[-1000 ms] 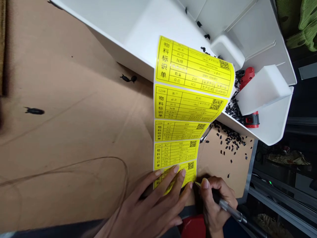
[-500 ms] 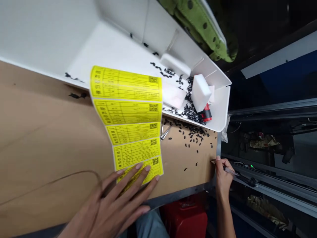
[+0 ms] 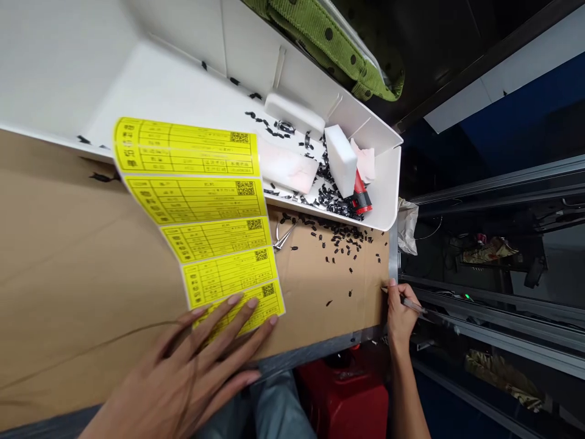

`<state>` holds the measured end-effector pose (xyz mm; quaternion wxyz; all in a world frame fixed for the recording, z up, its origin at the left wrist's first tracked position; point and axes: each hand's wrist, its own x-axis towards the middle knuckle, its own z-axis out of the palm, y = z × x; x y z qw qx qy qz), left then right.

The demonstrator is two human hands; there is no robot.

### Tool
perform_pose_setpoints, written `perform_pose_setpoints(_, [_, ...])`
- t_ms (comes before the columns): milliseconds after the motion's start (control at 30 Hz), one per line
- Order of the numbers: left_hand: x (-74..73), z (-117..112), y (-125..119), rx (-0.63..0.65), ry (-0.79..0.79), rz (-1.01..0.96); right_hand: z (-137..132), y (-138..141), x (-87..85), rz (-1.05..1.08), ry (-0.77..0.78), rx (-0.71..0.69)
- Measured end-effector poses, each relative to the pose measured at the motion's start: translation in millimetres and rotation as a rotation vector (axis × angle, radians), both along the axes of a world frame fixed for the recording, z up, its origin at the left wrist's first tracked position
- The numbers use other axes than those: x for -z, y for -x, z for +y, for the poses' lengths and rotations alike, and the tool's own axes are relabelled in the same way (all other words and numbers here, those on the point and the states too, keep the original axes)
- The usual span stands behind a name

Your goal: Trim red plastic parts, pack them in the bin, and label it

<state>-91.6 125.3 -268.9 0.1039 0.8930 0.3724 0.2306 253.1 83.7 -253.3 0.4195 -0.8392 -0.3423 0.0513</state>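
A strip of yellow printed labels (image 3: 201,201) lies on the brown cardboard-covered table (image 3: 68,256), its top end curling up against a white tray. My left hand (image 3: 192,372) rests flat on the strip's lowest label, fingers spread. My right hand (image 3: 398,311) is at the table's right edge, fingers closed around a pen (image 3: 414,305) whose tip touches the cardboard corner.
The white tray (image 3: 388,195) holds white blocks, a red tool (image 3: 361,196) and several small black parts. More black parts (image 3: 340,241) lie scattered on the cardboard, with metal tweezers (image 3: 283,235) beside the labels. A red container (image 3: 342,396) sits below the table.
My right hand has carried the pen from the lowest label out to the table's right edge. The view has swung to the right. My left hand stays on the label.
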Motion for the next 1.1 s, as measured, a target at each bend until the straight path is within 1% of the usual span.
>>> perform_pose_setpoints(67, [1.9,0,-1,-0.003,-0.021,-0.008,-5,0,-3.3,-0.073,-0.040,0.073])
perform_pose_setpoints(133, [1.8,0,-2,-0.016,-0.040,-0.018,-12,-1,-11.6,-0.099,-0.042,0.119])
perform_pose_setpoints(200, [-1.4,-1,-2,-0.019,-0.044,-0.005,-18,1,-23.7,-0.053,-0.073,0.134])
perform_pose_setpoints(267, [-6.4,-1,-2,-0.016,-0.046,0.036,-22,13,-36.1,0.076,-0.220,0.099])
perform_pose_setpoints(300, [-9.0,-1,-2,-0.015,-0.052,0.058,-22,23,-40.9,0.162,-0.299,0.051])
perform_pose_setpoints(333, [-11.5,-1,-2,-0.015,-0.056,0.081,-20,37,-44.1,0.247,-0.343,-0.024])
perform_pose_setpoints(367, [-13.7,-1,-2,-0.013,-0.060,0.101,-17,53,-45.6,0.312,-0.340,-0.119])
perform_pose_setpoints(433, [-16.9,0,-1,-0.010,-0.057,0.128,-8,91,-42.8,0.358,-0.217,-0.326])
perform_pose_setpoints(500, [-18.5,0,-1,-0.005,-0.052,0.144,3,126,-34.1,0.321,-0.086,-0.486])
perform_pose_setpoints(533, [-18.8,0,-1,-0.001,-0.053,0.147,8,139,-28.7,0.290,-0.054,-0.540])
perform_pose_setpoints(600, [-18.8,0,-1,0.007,-0.060,0.149,16,154,-18.7,0.208,-0.038,-0.589])
perform_pose_setpoints(667, [-18.5,-1,0,0.011,-0.062,0.150,20,157,-12.4,0.112,-0.049,-0.601])
perform_pose_setpoints(733, [-18.4,-2,0,0.008,-0.056,0.143,20,153,-10.2,0.047,-0.067,-0.605])
perform_pose_setpoints(900, [-17.1,-4,1,0.008,-0.040,0.136,17,150,-12.2,0.012,-0.050,-0.592])
perform_pose_setpoints(1100, [-14.0,-5,0,0.002,-0.030,0.139,20,153,-15.3,-0.079,-0.076,-0.629])
